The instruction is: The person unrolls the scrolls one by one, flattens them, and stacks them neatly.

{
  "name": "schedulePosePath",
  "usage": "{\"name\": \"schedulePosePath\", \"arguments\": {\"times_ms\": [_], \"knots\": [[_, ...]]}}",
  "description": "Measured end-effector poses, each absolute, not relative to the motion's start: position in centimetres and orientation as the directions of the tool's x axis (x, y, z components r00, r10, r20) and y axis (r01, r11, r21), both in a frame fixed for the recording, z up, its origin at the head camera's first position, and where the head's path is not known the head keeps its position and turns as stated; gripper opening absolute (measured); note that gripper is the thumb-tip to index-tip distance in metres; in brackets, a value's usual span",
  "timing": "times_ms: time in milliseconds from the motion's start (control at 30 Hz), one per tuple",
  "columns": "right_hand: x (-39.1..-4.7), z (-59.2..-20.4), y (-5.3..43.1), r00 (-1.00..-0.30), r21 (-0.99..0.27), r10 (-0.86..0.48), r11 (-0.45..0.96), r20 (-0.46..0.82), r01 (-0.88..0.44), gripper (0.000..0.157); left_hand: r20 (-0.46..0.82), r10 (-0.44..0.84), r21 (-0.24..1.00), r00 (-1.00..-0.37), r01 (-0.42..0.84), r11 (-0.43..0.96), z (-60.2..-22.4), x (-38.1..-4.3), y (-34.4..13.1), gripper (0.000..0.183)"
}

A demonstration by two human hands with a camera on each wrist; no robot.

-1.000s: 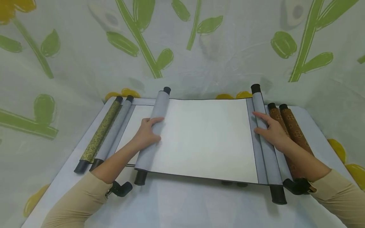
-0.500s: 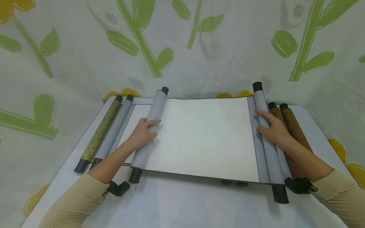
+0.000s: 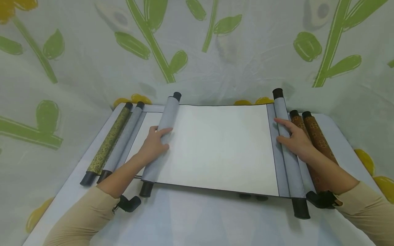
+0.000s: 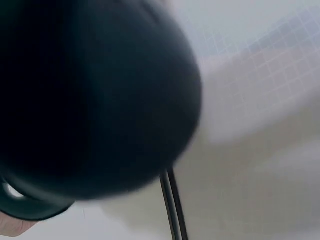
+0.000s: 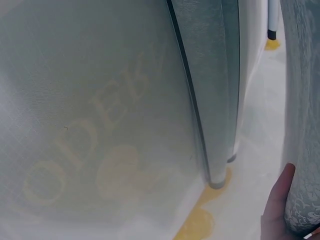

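A blank hanging scroll (image 3: 220, 147) with pale grey borders is spread between its two rolled ends, both tipped with black knobs. My left hand (image 3: 152, 145) grips the grey left roll (image 3: 170, 111), thumb and forefinger reaching over its face. Around the right roll (image 3: 290, 167) my right hand (image 3: 295, 138) has its thumb and fingers, about midway along. The lower edge of the scroll slants down to the right, above the table. In the right wrist view, a finger (image 5: 280, 195) lies against patterned grey cloth (image 5: 302, 140). A blurred dark rounded shape (image 4: 135, 100) fills much of the left wrist view.
Left of the scroll lie a green patterned roll (image 3: 109, 145) and a grey roll (image 3: 124, 136) beside a white sheet (image 3: 147, 124) with grey edging. Two brown patterned rolls (image 3: 320, 140) lie at right, partly behind my right arm. Black knobs (image 3: 261, 197) poke out under the scroll.
The left roll has moved slightly left, widening the blank span between the rolls. The right roll has shifted a little right. Both hands keep their hold.
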State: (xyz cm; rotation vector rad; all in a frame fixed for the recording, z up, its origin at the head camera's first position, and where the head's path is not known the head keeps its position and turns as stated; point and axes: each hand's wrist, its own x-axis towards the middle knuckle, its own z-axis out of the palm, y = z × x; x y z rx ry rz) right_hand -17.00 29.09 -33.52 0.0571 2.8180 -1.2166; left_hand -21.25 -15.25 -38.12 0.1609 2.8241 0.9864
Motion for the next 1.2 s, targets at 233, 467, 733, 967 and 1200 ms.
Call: {"name": "schedulePosePath", "arguments": {"times_ms": [233, 467, 733, 967, 1200], "knots": [[-17.1, -33.6, 29.5, -0.998, -0.722, 0.007, 0.690, -0.057, 0.046, 0.064, -0.096, 0.132, 0.637, -0.987, 0.041, 0.770, -38.0, -21.3, -15.8, 0.065], [-17.0, -33.6, 29.7, -0.999, -0.737, -0.013, 0.675, -0.050, 0.028, 0.064, -0.105, 0.170, 0.636, -0.980, 0.065, 0.769, -38.2, -21.4, -16.3, 0.061], [-17.1, -33.7, 30.0, -0.999, -0.753, -0.025, 0.658, -0.040, 0.014, 0.065, -0.111, 0.156, 0.639, -0.982, 0.050, 0.768, -38.0, -21.7, -16.4, 0.061], [-17.2, -33.8, 30.1, -0.999, -0.750, -0.026, 0.661, -0.045, 0.017, 0.066, -0.137, 0.110, 0.609, -0.985, 0.004, 0.793, -37.5, -21.9, -16.4, 0.071], [-17.2, -34.0, 30.2, -0.999, -0.747, -0.012, 0.664, -0.038, 0.020, 0.064, -0.083, 0.130, 0.593, -0.988, 0.056, 0.803, -37.6, -21.9, -16.8, 0.055]]}}
